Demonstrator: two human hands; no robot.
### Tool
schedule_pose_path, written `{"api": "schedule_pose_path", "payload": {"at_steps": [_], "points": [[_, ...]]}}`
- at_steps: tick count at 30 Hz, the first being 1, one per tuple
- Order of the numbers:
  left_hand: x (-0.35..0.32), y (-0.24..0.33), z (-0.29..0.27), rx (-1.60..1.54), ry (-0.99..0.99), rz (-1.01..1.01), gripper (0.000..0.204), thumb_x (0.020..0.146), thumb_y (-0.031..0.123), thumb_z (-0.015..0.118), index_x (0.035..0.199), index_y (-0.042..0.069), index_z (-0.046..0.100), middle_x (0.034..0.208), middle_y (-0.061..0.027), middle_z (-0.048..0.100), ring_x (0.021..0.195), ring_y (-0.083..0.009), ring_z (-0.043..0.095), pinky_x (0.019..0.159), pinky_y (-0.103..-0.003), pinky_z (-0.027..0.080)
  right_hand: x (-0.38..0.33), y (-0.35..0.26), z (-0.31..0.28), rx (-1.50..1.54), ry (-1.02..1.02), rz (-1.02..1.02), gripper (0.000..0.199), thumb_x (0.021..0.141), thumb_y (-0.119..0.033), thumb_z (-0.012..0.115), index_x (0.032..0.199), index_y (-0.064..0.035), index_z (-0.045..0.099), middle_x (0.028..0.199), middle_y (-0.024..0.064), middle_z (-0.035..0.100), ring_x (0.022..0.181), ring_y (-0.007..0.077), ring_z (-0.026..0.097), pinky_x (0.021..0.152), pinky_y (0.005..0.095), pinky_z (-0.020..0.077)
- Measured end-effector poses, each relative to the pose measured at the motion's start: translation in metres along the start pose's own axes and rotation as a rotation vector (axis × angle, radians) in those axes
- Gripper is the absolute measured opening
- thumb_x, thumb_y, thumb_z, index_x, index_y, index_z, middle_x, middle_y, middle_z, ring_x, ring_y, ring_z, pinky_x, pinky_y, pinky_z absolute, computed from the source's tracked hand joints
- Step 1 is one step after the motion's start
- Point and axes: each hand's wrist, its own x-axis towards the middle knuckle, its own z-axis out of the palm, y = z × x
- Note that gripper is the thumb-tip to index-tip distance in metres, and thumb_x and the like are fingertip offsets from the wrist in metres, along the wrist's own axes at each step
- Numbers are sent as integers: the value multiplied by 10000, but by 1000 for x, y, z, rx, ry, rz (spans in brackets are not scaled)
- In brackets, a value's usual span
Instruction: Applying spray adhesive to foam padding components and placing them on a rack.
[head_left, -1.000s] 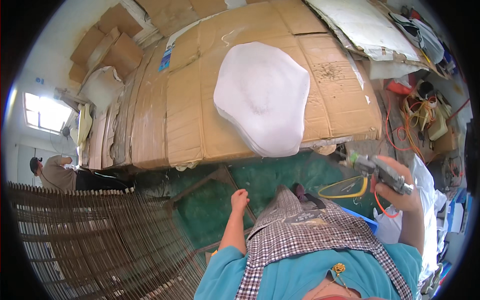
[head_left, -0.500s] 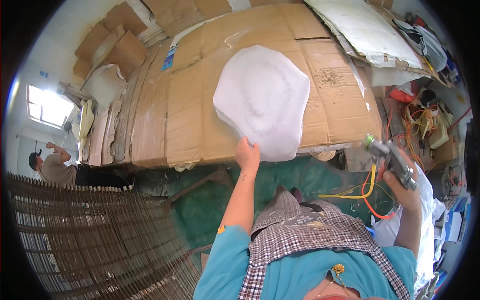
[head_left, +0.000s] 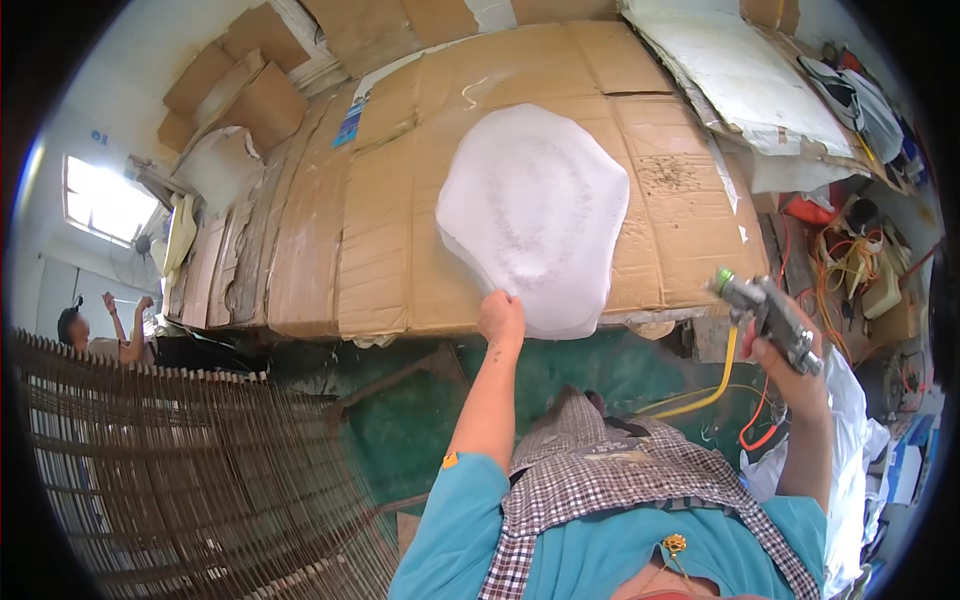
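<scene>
One view only, from your head: a wide fisheye looking down and forward over your chest at the cardboard-covered worktop [head_left: 380, 250] close ahead, edges bending at the rim, your forearms entering from below.

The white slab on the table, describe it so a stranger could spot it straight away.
A cardboard-covered table fills the upper middle. On its near edge lies the white slab, rounded and irregular, with the left hand at its rim. It is the only smooth white shape on brown cardboard.
</scene>
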Motion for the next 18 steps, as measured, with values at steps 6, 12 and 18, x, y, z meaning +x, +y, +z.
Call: {"api": "schedule_pose_path", "payload": {"at_steps": [6, 12, 18], "points": [[0, 0, -3, -96, 112, 59, 167, 757, 225, 569, 751, 59, 585, 783, -124, 606, 766, -322, 584, 682, -423, 452, 0, -1, -16, -135, 170, -15, 566, 761, -157, 646, 1250, 16, 419, 773, 28, 542, 679, 110, 535, 628, 240, 442], [11, -17, 10, -294, 62, -84, 216, 719, 263, 631, 731, 53, 580, 742, -128, 617, 721, -314, 588, 659, -405, 458, -17, -4, -29, -87, -163, 38, 514, 722, -60, 659, 1189, 17, 460, 789, 30, 566, 718, 102, 541, 651, 226, 437], [6, -4, 8, -706, -106, -350, 205, 731, 209, 627, 753, 15, 565, 705, -104, 603, 659, -233, 602, 607, -348, 473, -22, -8, -50, -220, -53, 98, 492, 712, -27, 650, 1172, 11, 480, 815, 25, 570, 736, 92, 533, 662, 225, 439]]}}
